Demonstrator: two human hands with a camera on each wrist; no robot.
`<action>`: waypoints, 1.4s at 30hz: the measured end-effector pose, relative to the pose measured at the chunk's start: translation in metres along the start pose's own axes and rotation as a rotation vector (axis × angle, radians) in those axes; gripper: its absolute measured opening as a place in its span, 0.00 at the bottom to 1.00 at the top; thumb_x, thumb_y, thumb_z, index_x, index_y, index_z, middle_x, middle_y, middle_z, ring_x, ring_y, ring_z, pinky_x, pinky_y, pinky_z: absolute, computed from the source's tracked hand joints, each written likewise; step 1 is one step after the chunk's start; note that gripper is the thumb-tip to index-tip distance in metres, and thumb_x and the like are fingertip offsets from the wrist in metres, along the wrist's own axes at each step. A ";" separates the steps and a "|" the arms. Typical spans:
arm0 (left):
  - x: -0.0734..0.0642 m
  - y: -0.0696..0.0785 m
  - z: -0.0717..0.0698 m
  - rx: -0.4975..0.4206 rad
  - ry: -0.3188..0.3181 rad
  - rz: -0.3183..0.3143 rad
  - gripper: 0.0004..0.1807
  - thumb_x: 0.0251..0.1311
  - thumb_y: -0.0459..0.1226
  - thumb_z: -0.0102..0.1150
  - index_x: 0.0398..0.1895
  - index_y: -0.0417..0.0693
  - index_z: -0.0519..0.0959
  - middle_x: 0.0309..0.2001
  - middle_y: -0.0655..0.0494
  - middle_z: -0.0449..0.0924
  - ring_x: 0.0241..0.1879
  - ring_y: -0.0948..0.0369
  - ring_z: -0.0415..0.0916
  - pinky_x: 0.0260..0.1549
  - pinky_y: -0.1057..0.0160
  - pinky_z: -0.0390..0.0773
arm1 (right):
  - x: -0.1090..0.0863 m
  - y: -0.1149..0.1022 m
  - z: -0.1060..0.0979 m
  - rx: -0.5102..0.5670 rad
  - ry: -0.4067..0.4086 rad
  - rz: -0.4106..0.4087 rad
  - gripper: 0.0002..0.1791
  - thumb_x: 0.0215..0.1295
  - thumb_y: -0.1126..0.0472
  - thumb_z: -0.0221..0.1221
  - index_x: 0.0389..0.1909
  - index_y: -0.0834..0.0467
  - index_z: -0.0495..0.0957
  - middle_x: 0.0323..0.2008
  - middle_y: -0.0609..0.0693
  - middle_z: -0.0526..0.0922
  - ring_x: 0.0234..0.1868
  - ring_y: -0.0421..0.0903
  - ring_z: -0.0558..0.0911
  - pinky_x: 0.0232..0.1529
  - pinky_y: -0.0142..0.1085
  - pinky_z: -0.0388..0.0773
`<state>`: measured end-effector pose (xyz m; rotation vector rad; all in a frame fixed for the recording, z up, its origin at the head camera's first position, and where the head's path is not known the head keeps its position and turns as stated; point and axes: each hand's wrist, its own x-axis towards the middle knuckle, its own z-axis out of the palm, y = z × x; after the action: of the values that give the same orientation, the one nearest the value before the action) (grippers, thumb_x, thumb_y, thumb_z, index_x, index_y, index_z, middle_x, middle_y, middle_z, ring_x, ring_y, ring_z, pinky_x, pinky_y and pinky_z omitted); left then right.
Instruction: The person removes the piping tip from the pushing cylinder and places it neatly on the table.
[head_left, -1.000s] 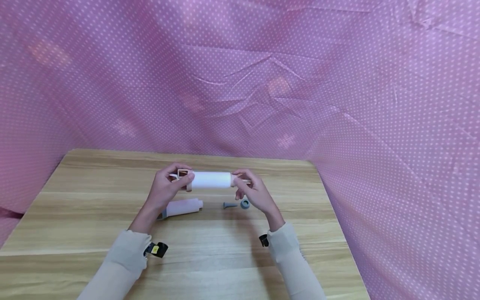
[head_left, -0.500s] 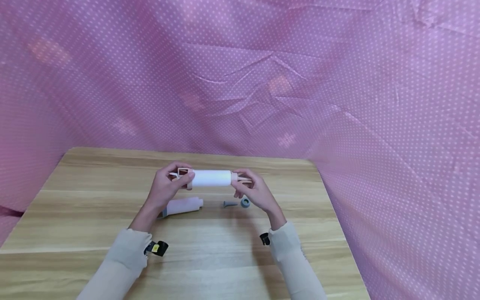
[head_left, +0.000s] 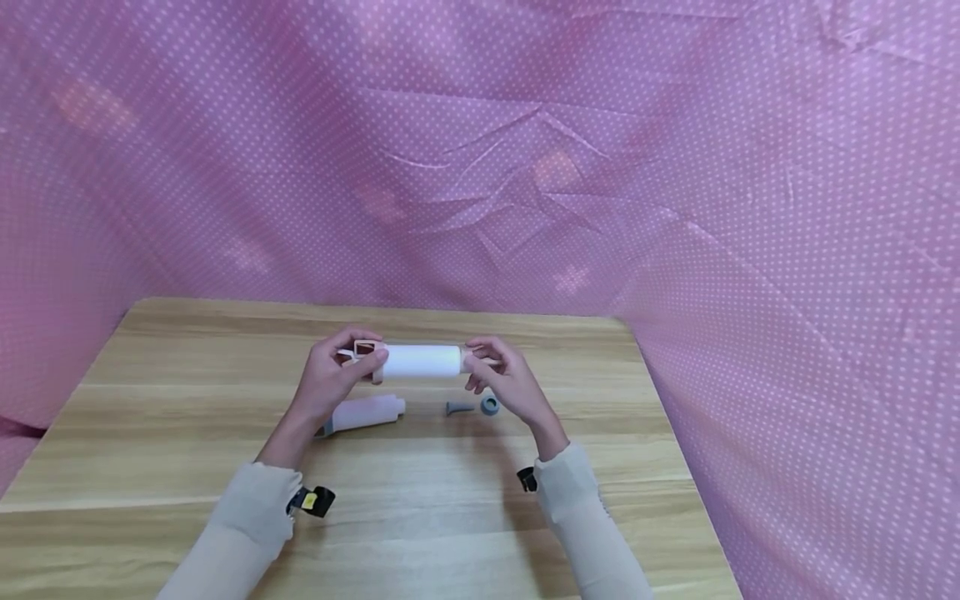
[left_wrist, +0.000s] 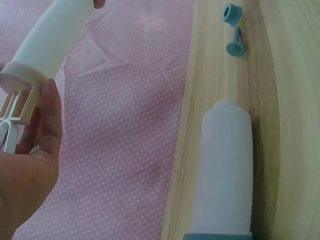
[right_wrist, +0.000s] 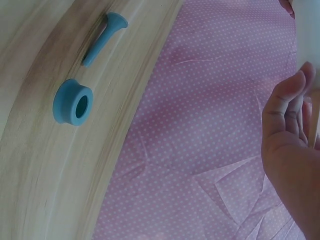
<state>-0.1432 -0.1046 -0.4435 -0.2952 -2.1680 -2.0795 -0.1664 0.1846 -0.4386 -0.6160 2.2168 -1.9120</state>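
**White cylinder with beige fittings, held level in two hands above a wood-grain counter**

Item: one white cylinder [head_left: 422,361], smooth, matt, straight-sided. Location: raised above the far part of the counter [head_left: 420,517], lying crosswise between the hands.

Fittings: at the left end, a beige collar [left_wrist: 22,76], round, with a square-cornered frame; a slim white pronged piece [left_wrist: 10,124] shows at the frame's outer end. At the right end, a beige end piece, narrower, partly hidden by fingers.

Left hand [head_left: 327,379]: grip grasping the collar end, thumb on the near side, fingers behind. Right hand [head_left: 512,385]: grip pinching the end piece between thumb and fingers.

On the counter: one pale pinkish tube [head_left: 367,412], satin-surfaced, lying on its side near the left hand, with a stepped neck to the right and a teal base [left_wrist: 218,236] at the other end. One teal peg [head_left: 459,408], slender, tapered, flared at the head, lying down. One teal ring [head_left: 490,406], thick-walled, flanged, round-holed, just beside the peg.

Surround: pink cloth [head_left: 480,167], white-dotted, creased, hanging behind. Pale sleeves [head_left: 232,533], softly gathered at the cuffs; a black wrist mount [head_left: 318,502] on the left, with a yellow patch.
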 end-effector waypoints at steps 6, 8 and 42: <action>0.001 -0.001 0.000 0.024 0.010 0.021 0.16 0.64 0.38 0.68 0.49 0.37 0.81 0.43 0.47 0.78 0.43 0.56 0.75 0.40 0.63 0.85 | -0.007 -0.023 0.002 -0.018 -0.021 0.060 0.16 0.76 0.67 0.54 0.55 0.76 0.76 0.41 0.69 0.83 0.29 0.52 0.84 0.35 0.46 0.86; 0.001 -0.002 -0.001 0.050 0.013 0.023 0.16 0.64 0.39 0.68 0.49 0.38 0.82 0.43 0.48 0.78 0.43 0.56 0.75 0.39 0.64 0.83 | -0.007 -0.021 0.001 -0.016 -0.036 0.062 0.15 0.76 0.68 0.54 0.54 0.77 0.76 0.39 0.71 0.83 0.29 0.52 0.83 0.35 0.45 0.86; -0.001 -0.012 0.004 -0.023 0.019 0.011 0.17 0.65 0.36 0.67 0.51 0.33 0.79 0.44 0.49 0.76 0.41 0.58 0.75 0.37 0.61 0.87 | -0.002 0.012 -0.003 0.010 0.013 0.002 0.17 0.72 0.66 0.60 0.57 0.71 0.76 0.44 0.65 0.82 0.32 0.44 0.83 0.35 0.37 0.85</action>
<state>-0.1449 -0.1009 -0.4555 -0.2872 -2.1285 -2.0938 -0.1685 0.1896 -0.4505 -0.6007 2.2132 -1.9309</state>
